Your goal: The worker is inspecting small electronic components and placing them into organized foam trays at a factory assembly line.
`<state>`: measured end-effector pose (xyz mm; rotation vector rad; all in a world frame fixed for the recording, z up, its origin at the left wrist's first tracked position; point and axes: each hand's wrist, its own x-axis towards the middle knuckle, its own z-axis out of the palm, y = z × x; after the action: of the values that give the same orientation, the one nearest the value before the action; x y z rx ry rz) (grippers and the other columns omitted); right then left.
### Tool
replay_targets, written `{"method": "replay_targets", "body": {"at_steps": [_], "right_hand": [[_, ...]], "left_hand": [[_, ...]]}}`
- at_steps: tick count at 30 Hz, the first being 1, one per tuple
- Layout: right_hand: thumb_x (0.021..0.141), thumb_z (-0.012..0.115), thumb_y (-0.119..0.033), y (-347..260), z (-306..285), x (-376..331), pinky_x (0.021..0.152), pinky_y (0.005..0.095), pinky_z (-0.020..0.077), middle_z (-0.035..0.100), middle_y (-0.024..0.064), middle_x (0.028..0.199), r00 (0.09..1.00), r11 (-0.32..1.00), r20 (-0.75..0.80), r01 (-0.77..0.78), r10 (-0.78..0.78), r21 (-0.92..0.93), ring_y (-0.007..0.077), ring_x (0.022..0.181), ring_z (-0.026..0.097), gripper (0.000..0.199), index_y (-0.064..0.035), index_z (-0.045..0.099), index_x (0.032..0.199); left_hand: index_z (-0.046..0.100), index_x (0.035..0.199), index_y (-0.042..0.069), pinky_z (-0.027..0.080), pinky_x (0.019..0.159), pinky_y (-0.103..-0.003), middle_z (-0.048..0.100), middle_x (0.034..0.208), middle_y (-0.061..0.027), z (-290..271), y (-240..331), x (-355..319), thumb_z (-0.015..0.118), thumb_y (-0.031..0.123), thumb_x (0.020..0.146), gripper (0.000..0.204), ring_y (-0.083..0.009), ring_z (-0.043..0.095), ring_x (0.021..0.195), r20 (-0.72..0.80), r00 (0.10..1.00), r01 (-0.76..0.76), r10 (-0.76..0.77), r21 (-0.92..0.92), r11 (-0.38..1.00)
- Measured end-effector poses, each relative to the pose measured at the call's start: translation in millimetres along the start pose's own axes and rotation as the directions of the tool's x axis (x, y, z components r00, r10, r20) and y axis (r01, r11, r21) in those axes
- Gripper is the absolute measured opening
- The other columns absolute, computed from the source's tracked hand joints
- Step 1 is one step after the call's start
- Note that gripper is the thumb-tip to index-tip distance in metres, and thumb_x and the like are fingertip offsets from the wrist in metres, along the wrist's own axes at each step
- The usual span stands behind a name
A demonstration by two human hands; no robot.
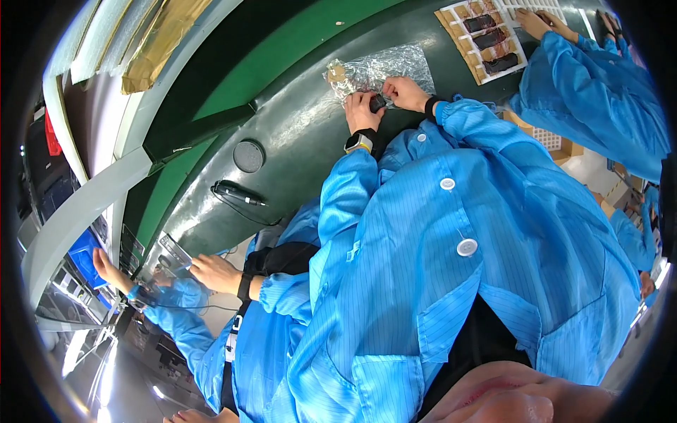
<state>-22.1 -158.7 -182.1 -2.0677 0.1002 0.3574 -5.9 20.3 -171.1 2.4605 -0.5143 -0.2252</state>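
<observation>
My left hand [362,113], with a watch at its wrist, is closed around a small black block-like part [377,103]. Close beside it, my right hand [407,93] has its thumb and fingertips pinched together near that part. Whatever those fingertips hold, if anything, is too small to make out. Both hands are over the near edge of a crumpled sheet of clear plastic wrap [409,62]. A small tan piece [337,72] rests at the wrap's left end.
On the dark green bench [296,137] are a round black dish [249,156] and a black handheld tool [240,192] with a cord. A tray [517,44] of black parts lies right. Co-workers' hands [218,273] [534,23] are on both sides.
</observation>
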Motion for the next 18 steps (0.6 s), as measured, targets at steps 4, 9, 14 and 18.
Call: {"method": "replay_targets", "body": {"at_steps": [4, 9, 14, 18], "right_hand": [[0.073, 0.058, 0.003, 0, 3, -4, 0.071, 0.0329, 0.0557, 0.069, 0.0134, 0.083, 0.997, 0.997, 0.029, -0.069, 0.067, 0.044, 0.0235, 0.078, 0.069, 0.019, 0.0037, 0.064, 0.091], [0.080, 0.070, -0.013, -9, 8, -4, 0.067, 0.0273, 0.0540, 0.068, 0.0069, 0.083, 0.911, 0.817, 0.279, -0.401, 0.305, 0.414, 0.0147, 0.075, 0.065, 0.022, 0.0029, 0.066, 0.094], [0.080, 0.078, -0.017, 7, 13, -6, 0.061, 0.0240, 0.0508, 0.068, 0.0035, 0.080, 0.942, 0.765, 0.283, -0.315, 0.180, 0.561, 0.0100, 0.068, 0.061, 0.025, 0.0024, 0.067, 0.091], [0.080, 0.078, -0.016, 9, 19, -1, 0.060, 0.0235, 0.0502, 0.068, 0.0040, 0.079, 0.937, 0.766, 0.277, -0.336, 0.213, 0.548, 0.0099, 0.067, 0.061, 0.023, 0.0025, 0.067, 0.088]], "left_hand": [[0.070, 0.100, 0.013, 0.044, 0.095, -0.041, 0.061, 0.101, -0.0050, -1, -2, 2, 0.085, 0.017, 0.059, 0.043, -0.0283, 0.054, 0.105, -0.021, 1.000, -0.015, 0.015, -0.002, 1.000], [0.070, 0.101, 0.013, 0.045, 0.093, -0.041, 0.062, 0.102, -0.0052, -4, 2, 1, 0.084, 0.017, 0.059, 0.044, -0.0288, 0.055, 0.103, -0.046, 0.999, -0.027, 0.025, -0.064, 0.998], [0.070, 0.101, 0.013, 0.045, 0.093, -0.041, 0.062, 0.102, -0.0052, -9, 16, 1, 0.082, 0.018, 0.061, 0.042, -0.0284, 0.055, 0.104, -0.015, 0.996, -0.086, 0.085, -0.069, 0.994], [0.070, 0.101, 0.014, 0.044, 0.093, -0.040, 0.062, 0.102, -0.0049, -10, 8, -1, 0.082, 0.018, 0.062, 0.041, -0.0282, 0.055, 0.104, -0.013, 0.998, -0.059, 0.059, -0.033, 0.998]]}}
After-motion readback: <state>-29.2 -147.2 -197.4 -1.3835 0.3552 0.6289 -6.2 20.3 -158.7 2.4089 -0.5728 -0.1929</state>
